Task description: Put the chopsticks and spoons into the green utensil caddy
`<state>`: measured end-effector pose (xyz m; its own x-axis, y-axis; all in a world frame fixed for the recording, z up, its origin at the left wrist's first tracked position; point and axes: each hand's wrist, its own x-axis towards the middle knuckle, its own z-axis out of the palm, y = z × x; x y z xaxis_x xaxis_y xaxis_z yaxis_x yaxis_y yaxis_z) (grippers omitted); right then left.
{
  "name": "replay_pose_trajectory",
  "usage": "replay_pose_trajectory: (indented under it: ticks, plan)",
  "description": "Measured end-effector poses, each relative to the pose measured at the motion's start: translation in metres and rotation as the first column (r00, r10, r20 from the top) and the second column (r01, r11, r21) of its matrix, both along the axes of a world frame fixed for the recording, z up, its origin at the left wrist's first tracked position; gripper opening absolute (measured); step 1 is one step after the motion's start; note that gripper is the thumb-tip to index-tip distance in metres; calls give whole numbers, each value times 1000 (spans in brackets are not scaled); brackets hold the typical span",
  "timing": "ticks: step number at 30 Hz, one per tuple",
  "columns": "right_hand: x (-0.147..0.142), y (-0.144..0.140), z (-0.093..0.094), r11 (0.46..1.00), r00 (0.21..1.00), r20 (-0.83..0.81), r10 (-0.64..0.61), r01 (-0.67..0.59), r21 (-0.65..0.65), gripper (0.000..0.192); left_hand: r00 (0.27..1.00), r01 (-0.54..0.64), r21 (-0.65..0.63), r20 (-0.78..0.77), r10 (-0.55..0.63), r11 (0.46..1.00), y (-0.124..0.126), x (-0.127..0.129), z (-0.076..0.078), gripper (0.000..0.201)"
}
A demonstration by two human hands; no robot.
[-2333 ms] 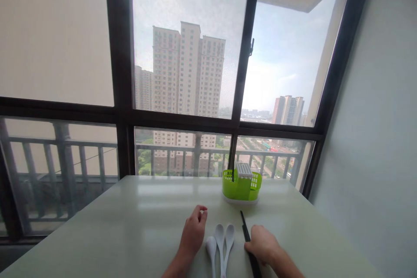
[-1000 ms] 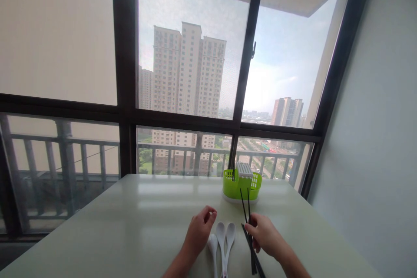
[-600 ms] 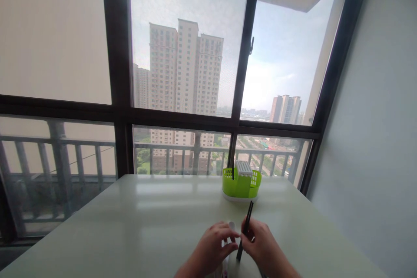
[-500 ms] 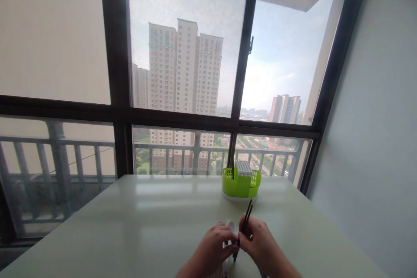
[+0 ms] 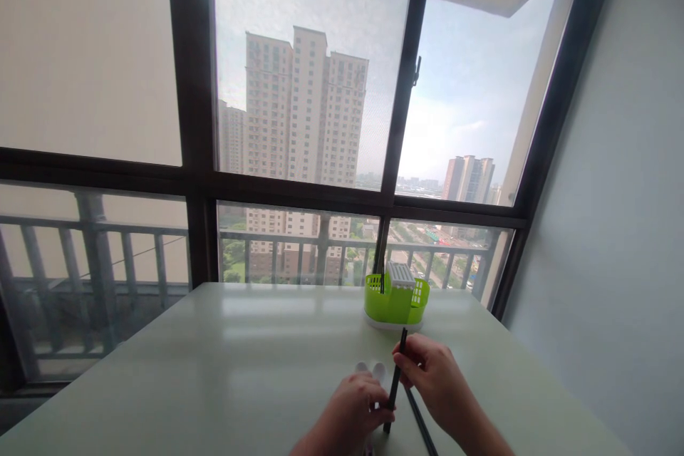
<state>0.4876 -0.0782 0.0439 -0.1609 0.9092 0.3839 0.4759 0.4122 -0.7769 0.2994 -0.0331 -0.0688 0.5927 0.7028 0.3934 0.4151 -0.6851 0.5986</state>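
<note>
A pair of black chopsticks (image 5: 396, 386) stands tilted between my hands, its two sticks close together. My right hand (image 5: 435, 377) pinches it near the upper end. My left hand (image 5: 350, 410) has its thumb and fingers closed around the lower part. Under my right hand, more dark chopsticks (image 5: 421, 422) lie on the table. Just beyond my left hand show the pale bowls of two spoons, a left spoon (image 5: 362, 366) and a right spoon (image 5: 379, 370); most of their handles are hidden by that hand.
A bright green cutlery holder (image 5: 392, 306) with a white base and a white-grey slotted section stands toward the table's far edge, dark sticks upright in its left side. The pale glossy table (image 5: 214, 370) reaches the window (image 5: 299, 192). A wall (image 5: 614, 228) rises at right.
My right hand has shifted slightly up and right along the chopsticks, which now stand steeper and closer together. The chopsticks on the table and the left spoon show more.
</note>
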Motion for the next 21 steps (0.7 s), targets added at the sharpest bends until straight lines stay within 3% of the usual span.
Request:
replay_pose_trajectory:
  ticks: [7,10,12,15,17,19,21]
  plan:
    - [-4,-4,-11,999,999,-33,-35,34,-31,29,1000,18,8,-17,-18,1000,-2,1,0,19]
    - [-7,-1,5,999,997,-68,-46,44,-29,29,1000,-9,0,2,9,1000,-5,0,10,16]
    - [-5,10,29,999,997,-70,-40,40,3,31,990,-97,7,108,96,995,-8,-2,17,16]
    - [4,52,78,992,995,-59,-77,82,92,31,905,-295,-32,313,290,955,-9,-7,22,38]
    - [10,95,107,969,987,-51,-153,160,186,33,847,-380,-80,370,382,921,-7,-10,21,36]
    - [12,143,126,953,977,-56,-206,214,216,33,824,-415,-103,379,422,904,-4,-12,17,31]
    - [9,187,133,944,958,20,-287,279,175,30,819,-430,-104,372,436,897,0,-13,12,28]
